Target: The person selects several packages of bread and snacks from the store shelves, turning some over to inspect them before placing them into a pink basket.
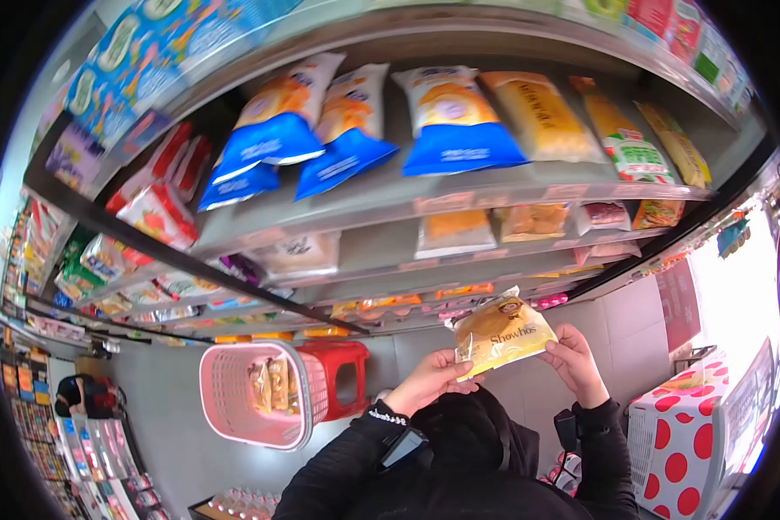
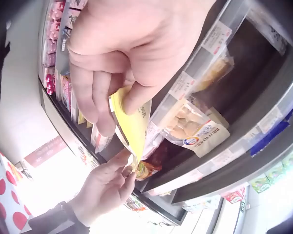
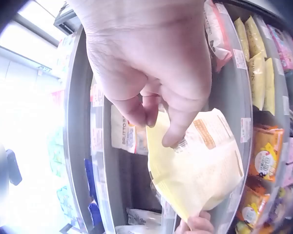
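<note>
A yellow and clear plastic bread packet (image 1: 504,334), printed "Showhos", is held up between both hands in front of the body. My left hand (image 1: 433,379) pinches its lower left corner between thumb and fingers. At the opposite corner, my right hand (image 1: 574,360) pinches the packet's edge. The left wrist view shows the left thumb pressed on the yellow edge of the packet (image 2: 132,122). From the right wrist, the back of the packet (image 3: 200,161) shows small print and a barcode beside the thumb.
Shelves ahead carry blue-based bread bags (image 1: 459,121) and other packaged food. A pink basket (image 1: 256,438) with packets inside sits beside a red stool (image 1: 347,377) at the left. To the right stands a white box with red dots (image 1: 676,433). Another person (image 1: 87,394) is far left.
</note>
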`<state>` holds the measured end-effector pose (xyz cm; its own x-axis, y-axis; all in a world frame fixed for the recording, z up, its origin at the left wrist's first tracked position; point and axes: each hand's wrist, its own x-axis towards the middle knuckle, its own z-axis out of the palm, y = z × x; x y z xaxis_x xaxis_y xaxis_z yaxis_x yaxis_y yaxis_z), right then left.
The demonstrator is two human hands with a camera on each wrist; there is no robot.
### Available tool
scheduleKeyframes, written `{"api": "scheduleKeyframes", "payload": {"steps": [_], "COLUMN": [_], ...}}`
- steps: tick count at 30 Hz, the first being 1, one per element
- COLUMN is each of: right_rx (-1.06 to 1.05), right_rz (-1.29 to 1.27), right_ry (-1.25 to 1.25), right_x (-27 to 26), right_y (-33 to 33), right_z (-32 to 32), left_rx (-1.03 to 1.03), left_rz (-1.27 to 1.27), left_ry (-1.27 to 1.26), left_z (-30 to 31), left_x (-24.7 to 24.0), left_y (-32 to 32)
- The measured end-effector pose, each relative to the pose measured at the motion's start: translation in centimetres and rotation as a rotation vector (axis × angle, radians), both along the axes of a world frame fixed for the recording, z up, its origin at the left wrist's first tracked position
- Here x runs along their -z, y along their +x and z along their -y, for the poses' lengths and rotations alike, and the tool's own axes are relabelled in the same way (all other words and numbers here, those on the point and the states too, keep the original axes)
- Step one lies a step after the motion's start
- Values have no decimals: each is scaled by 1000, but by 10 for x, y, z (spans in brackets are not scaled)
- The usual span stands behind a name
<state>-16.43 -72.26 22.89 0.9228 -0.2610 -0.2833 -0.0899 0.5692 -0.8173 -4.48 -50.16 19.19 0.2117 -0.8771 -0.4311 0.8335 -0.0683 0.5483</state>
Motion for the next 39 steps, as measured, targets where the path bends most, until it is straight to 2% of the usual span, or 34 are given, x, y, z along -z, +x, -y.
{"api": "scheduleKeyframes", "payload": {"steps": [6, 9, 11, 14, 17, 18, 19, 22, 24, 25, 27, 31, 34, 36, 38, 39], "right_rx": [-385, -534, -696, -770, -807, -834, -862, -853, -824, -815, -861, -783, -779, -811, -894, -882], "right_rz": [-126, -125, -21, -3, 37, 104, 75, -18, 117, 107, -204, -311, -418, -402, -388, -398], "right_ry": [-196, -242, -257, -211, -155, -279, -339, -319, -760, -758, -608, -674, -607, -645, -666, -668], "right_x": [-3, -6, 1, 9, 34, 53, 64, 102, 130, 136, 136, 138, 129, 149, 152, 153], "right_y": [42, 74, 93, 118, 137, 143, 149, 163, 170, 171, 174, 175, 172, 169, 167, 166], "right_z": [-87, -149, -191, -265, -336, -355, -374, -421, -442, -448, -457, -460, -456, -453, -446, -441], "left_rx": [-195, -332, -480, -697, -792, -831, -828, -812, -766, -730, -646, -507, -462, -457, -469, -371], "left_rz": [151, 177, 225, 238, 229, 229, 230, 158, 139, 123, 121, 227, 355, 348, 351, 385], "left_ry": [125, 168, 210, 289, 334, 340, 342, 516, 582, 648, 640, 679, 663, 692, 794, 728], "left_z": [-121, -190, -236, -302, -364, -383, -401, -445, -462, -469, -477, -472, -463, -460, -465, -477], "left_x": [-13, -13, -17, -11, 4, 12, 21, 52, 73, 83, 97, 115, 132, 148, 178, 206], "left_y": [-3, -9, -11, -16, -13, -11, -8, 8, 23, 32, 51, 86, 102, 102, 98, 97]}}
